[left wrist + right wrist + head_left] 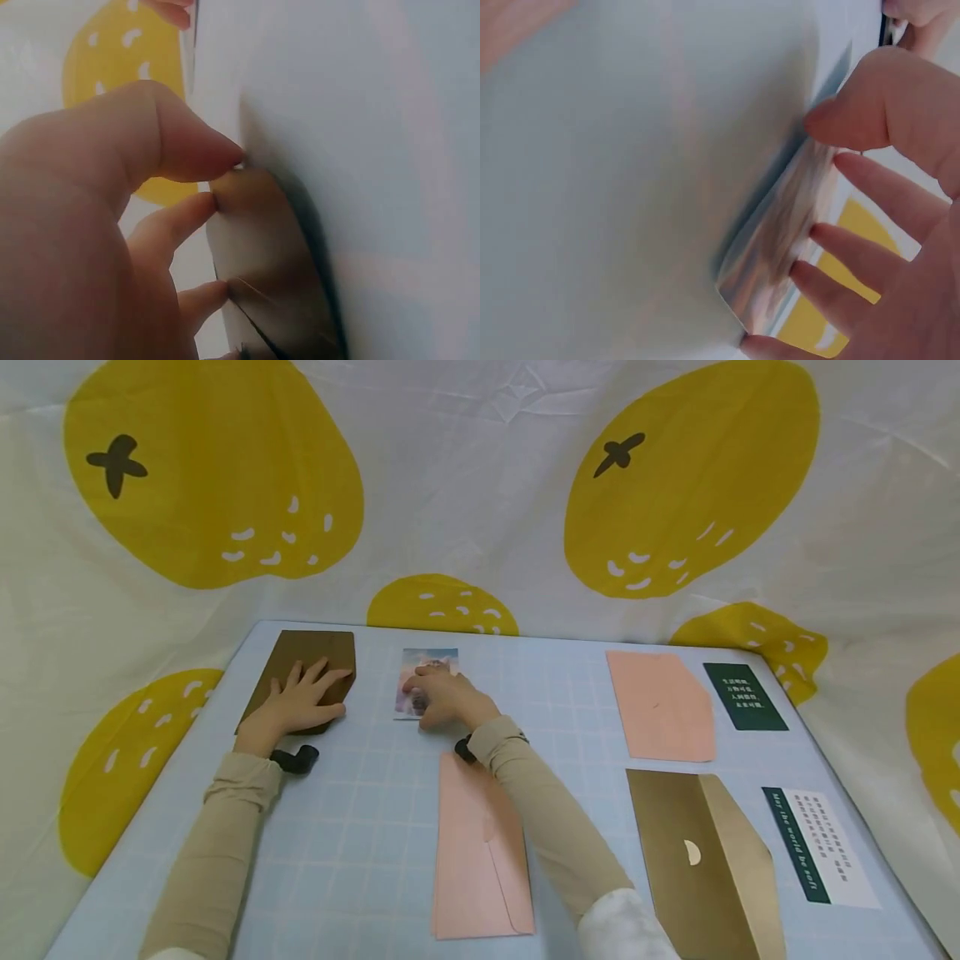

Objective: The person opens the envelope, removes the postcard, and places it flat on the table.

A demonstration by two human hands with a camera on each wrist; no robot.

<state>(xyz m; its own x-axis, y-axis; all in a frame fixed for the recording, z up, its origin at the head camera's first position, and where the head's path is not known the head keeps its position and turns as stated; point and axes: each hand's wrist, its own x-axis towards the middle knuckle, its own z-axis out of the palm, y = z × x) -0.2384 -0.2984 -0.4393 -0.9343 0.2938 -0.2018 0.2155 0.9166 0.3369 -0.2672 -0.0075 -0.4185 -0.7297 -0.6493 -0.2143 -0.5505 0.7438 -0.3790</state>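
My left hand [302, 697] lies with fingers spread over a brownish-gold envelope [330, 647] at the table's far left. In the left wrist view, the fingertips touch this envelope [270, 240] and the thumb tip sits at its corner. To the right, my right hand [447, 697] reaches over a small picture card [408, 662] in pastel colours, hiding much of it. Seen from the right wrist, the fingertips rest on the glossy card [769, 255] and the thumb is at its edge. A pink envelope [480, 860] lies below the right hand, partly under the forearm.
At right lie another pink envelope [660, 710], an opened gold envelope [678, 827] with a pale half-round mark, a dark green card [745, 697] with white writing, and a green-and-white card [825, 852]. A white cloth with yellow fruit prints [480, 485] hangs behind the table.
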